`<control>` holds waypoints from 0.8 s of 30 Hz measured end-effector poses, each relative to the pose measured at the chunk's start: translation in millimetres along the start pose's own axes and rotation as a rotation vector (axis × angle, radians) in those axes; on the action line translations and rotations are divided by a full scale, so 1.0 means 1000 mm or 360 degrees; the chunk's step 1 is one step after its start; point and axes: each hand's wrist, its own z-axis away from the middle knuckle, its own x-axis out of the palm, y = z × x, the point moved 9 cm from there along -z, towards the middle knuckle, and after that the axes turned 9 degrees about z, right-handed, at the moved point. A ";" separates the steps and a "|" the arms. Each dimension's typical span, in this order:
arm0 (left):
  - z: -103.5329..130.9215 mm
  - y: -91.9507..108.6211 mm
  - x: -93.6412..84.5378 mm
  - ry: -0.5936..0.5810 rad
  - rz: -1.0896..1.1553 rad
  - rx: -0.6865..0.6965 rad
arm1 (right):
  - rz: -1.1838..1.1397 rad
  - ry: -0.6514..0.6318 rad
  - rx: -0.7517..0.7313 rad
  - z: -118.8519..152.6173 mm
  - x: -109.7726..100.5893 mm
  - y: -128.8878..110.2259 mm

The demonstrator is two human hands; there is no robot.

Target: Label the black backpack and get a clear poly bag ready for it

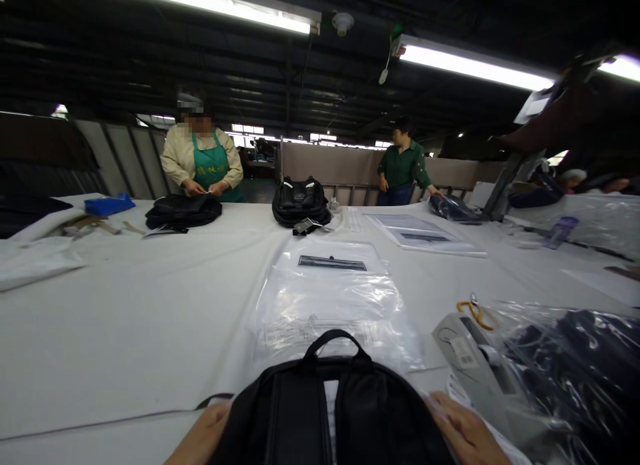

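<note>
A black backpack (300,411) lies at the bottom centre, its shoulder straps facing up and its top loop pointing away from me. My left hand (207,431) grips the backpack's left side, fingers bent behind its edge. On the opposite side my right hand (463,425) is closed at the edge, with a bit of clear plastic by the fingers. Just beyond the backpack lies a stack of clear plastic bags (335,298) with a dark printed label. A thin dark strap runs left from near my left hand across the white table (125,318).
To the right are a grey device (475,358), yellow-handled cutters (477,315) and plastic-wrapped dark goods (585,365). Across the table, a person in a green apron (213,165) stands by a black bag (184,211); another person (403,165) touches a wrapped item (455,209).
</note>
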 end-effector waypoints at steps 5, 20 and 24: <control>0.000 0.032 -0.041 0.0721 -0.0195 0.0550 | -0.0138 0.0238 0.0143 -0.008 0.000 0.004; 0.022 0.132 -0.002 0.0944 -0.1566 0.0954 | 0.0950 0.0419 -0.0300 -0.020 0.028 -0.031; 0.022 0.140 0.003 0.0813 -0.0709 0.0948 | 0.0887 0.0556 -0.0207 -0.018 0.015 -0.033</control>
